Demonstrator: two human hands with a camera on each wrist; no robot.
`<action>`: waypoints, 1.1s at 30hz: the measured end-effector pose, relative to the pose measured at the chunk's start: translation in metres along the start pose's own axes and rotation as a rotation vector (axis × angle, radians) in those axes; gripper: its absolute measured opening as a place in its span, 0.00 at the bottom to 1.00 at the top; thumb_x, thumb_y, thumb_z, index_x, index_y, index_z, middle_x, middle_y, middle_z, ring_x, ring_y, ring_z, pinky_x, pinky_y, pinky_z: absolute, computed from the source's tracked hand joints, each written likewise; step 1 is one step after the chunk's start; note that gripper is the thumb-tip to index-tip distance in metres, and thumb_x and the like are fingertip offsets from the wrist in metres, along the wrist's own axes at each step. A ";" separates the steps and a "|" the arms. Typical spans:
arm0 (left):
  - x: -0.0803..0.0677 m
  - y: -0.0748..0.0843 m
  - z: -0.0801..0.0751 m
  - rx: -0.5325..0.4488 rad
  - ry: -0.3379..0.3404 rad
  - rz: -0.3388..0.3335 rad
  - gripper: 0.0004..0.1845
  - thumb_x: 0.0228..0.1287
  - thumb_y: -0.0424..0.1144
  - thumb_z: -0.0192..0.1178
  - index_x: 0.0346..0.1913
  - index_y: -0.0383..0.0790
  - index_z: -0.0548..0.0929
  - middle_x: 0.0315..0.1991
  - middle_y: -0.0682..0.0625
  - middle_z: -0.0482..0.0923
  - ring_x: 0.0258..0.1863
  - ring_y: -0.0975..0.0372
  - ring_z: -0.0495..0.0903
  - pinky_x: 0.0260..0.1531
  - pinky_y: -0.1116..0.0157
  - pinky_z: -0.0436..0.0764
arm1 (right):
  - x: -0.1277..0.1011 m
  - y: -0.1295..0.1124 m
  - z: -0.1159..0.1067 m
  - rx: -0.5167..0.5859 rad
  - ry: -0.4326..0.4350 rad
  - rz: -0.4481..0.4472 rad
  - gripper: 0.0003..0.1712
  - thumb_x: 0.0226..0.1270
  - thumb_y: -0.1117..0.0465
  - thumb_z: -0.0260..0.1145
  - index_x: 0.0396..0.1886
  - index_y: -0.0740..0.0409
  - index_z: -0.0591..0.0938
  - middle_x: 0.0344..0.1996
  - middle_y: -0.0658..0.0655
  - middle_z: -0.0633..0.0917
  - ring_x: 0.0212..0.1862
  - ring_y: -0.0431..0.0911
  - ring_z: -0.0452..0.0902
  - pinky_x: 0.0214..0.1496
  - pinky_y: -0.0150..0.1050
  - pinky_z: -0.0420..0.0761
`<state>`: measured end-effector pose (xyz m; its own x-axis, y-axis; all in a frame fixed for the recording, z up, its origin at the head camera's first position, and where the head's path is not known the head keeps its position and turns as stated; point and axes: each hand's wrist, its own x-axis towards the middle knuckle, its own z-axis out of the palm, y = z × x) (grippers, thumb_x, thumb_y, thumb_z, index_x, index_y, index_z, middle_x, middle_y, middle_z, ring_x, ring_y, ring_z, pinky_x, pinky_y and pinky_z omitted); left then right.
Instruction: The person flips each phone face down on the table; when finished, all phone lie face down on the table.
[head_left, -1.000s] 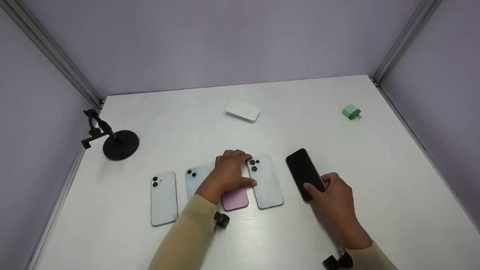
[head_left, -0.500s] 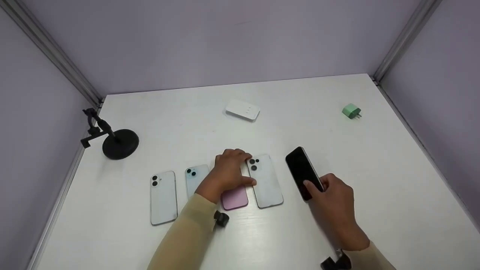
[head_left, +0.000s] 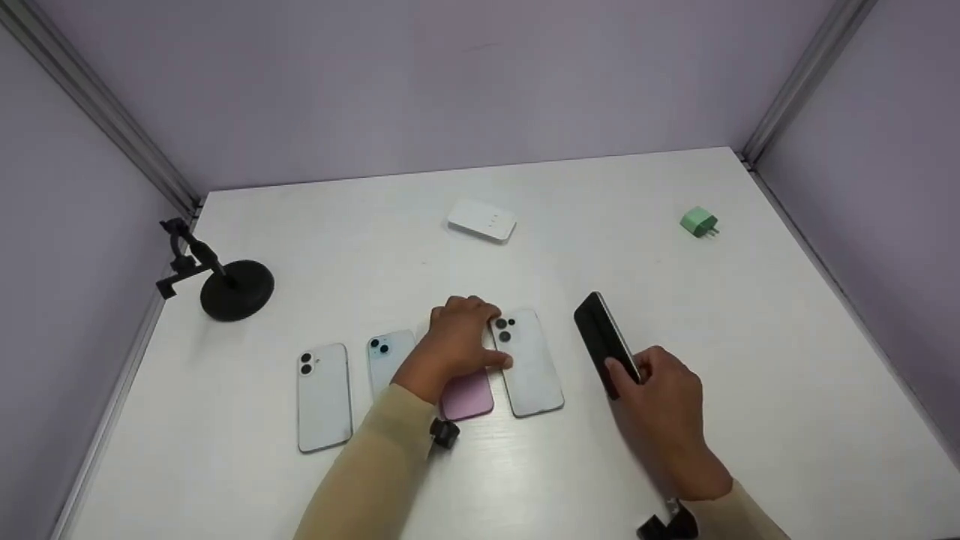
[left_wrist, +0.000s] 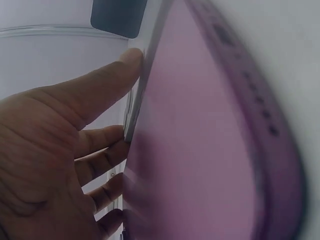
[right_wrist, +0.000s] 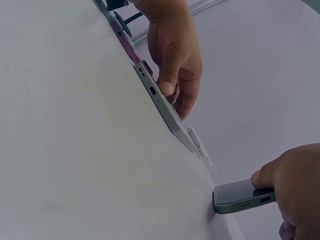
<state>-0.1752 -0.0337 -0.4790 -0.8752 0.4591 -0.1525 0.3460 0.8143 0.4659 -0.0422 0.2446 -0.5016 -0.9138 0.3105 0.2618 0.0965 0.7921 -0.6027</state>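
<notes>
My right hand (head_left: 664,420) grips a dark-screened phone (head_left: 598,334) by its lower end, thumb on the screen side. That phone leans on its edge; in the right wrist view its far end meets the tabletop. My left hand (head_left: 454,345) reaches over a pink phone (head_left: 468,397), hiding its upper part. Its thumb and fingertips rest on the left side of a white phone (head_left: 534,379) that lies back up, cameras at top left. In the left wrist view the pink phone (left_wrist: 195,135) fills the foreground, with the fingers spread loosely beyond it.
Left of the pink phone lie a light blue phone (head_left: 387,360), partly behind my forearm, and another white phone (head_left: 324,397). A black round-based stand (head_left: 238,291) is at the far left. Farther back are a white flat box (head_left: 482,220) and a green plug adapter (head_left: 699,222).
My right hand has tipped the dark-screened phone further onto its edge, so its screen looks narrower. The left hand stays in place at the white phone.
</notes>
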 end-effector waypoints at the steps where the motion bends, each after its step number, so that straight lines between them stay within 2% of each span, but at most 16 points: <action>1: 0.001 0.002 0.000 0.005 0.012 -0.007 0.39 0.65 0.58 0.78 0.74 0.44 0.80 0.69 0.46 0.80 0.77 0.48 0.69 0.76 0.45 0.64 | 0.000 -0.001 0.001 -0.001 0.001 0.000 0.19 0.71 0.52 0.79 0.33 0.62 0.83 0.24 0.57 0.82 0.29 0.50 0.76 0.35 0.43 0.73; 4: 0.003 0.011 0.001 0.011 0.057 -0.030 0.34 0.71 0.59 0.72 0.71 0.44 0.82 0.67 0.45 0.81 0.76 0.47 0.70 0.72 0.44 0.69 | -0.001 -0.001 0.002 0.000 0.014 -0.009 0.18 0.71 0.52 0.79 0.33 0.62 0.83 0.24 0.57 0.82 0.29 0.51 0.75 0.36 0.44 0.73; 7: 0.006 0.023 0.002 -0.022 0.100 0.000 0.29 0.76 0.58 0.68 0.69 0.44 0.84 0.63 0.45 0.84 0.72 0.48 0.74 0.72 0.45 0.71 | -0.002 -0.002 0.004 -0.002 0.035 -0.032 0.18 0.70 0.54 0.80 0.32 0.62 0.83 0.23 0.57 0.81 0.28 0.51 0.75 0.35 0.45 0.73; 10: 0.009 0.036 0.004 -0.111 0.131 0.075 0.26 0.79 0.54 0.66 0.69 0.42 0.84 0.56 0.46 0.88 0.65 0.50 0.80 0.73 0.48 0.71 | -0.003 -0.002 0.004 -0.012 0.049 -0.055 0.17 0.69 0.55 0.80 0.30 0.61 0.83 0.22 0.56 0.80 0.28 0.51 0.74 0.34 0.45 0.72; 12: 0.010 0.045 0.008 -0.187 0.135 0.108 0.26 0.80 0.53 0.65 0.70 0.41 0.84 0.53 0.47 0.89 0.60 0.52 0.83 0.70 0.51 0.76 | -0.003 -0.002 0.005 -0.019 0.048 -0.062 0.17 0.68 0.55 0.80 0.30 0.61 0.82 0.21 0.55 0.79 0.28 0.51 0.73 0.34 0.45 0.71; 16: 0.012 0.061 0.019 -0.333 0.125 0.130 0.27 0.81 0.53 0.64 0.73 0.42 0.82 0.51 0.50 0.89 0.55 0.57 0.84 0.60 0.56 0.83 | -0.005 -0.003 0.005 -0.016 0.017 -0.068 0.16 0.70 0.55 0.79 0.30 0.60 0.83 0.20 0.54 0.78 0.29 0.50 0.72 0.34 0.45 0.70; 19: 0.016 0.070 0.028 -0.404 0.122 0.138 0.29 0.81 0.54 0.64 0.76 0.42 0.80 0.50 0.51 0.90 0.50 0.60 0.84 0.54 0.60 0.83 | -0.005 -0.004 0.006 -0.006 0.015 -0.084 0.14 0.70 0.56 0.78 0.31 0.60 0.85 0.20 0.53 0.79 0.29 0.49 0.72 0.33 0.44 0.69; 23: 0.025 0.080 0.037 -0.471 0.115 0.124 0.33 0.81 0.57 0.63 0.79 0.42 0.76 0.51 0.52 0.91 0.46 0.63 0.83 0.49 0.63 0.82 | -0.006 -0.003 0.008 0.006 0.053 -0.123 0.13 0.67 0.58 0.79 0.28 0.58 0.85 0.19 0.51 0.78 0.27 0.47 0.71 0.32 0.43 0.68; 28: 0.033 0.088 0.041 -0.538 0.093 0.068 0.36 0.77 0.59 0.67 0.79 0.44 0.77 0.48 0.52 0.89 0.45 0.65 0.83 0.48 0.64 0.83 | -0.008 -0.001 0.011 0.027 0.087 -0.167 0.15 0.65 0.59 0.81 0.25 0.55 0.83 0.18 0.47 0.75 0.26 0.45 0.69 0.31 0.41 0.67; 33: 0.038 0.090 0.040 -0.545 0.092 0.031 0.34 0.74 0.56 0.71 0.75 0.42 0.81 0.47 0.53 0.89 0.46 0.65 0.84 0.49 0.64 0.83 | -0.007 0.002 0.010 0.064 0.041 -0.138 0.16 0.67 0.57 0.79 0.24 0.54 0.83 0.18 0.47 0.76 0.26 0.45 0.69 0.32 0.42 0.68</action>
<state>-0.1637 0.0715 -0.4779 -0.9017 0.4274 -0.0659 0.1686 0.4877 0.8566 -0.0395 0.2387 -0.5124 -0.8996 0.2236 0.3751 -0.0549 0.7942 -0.6051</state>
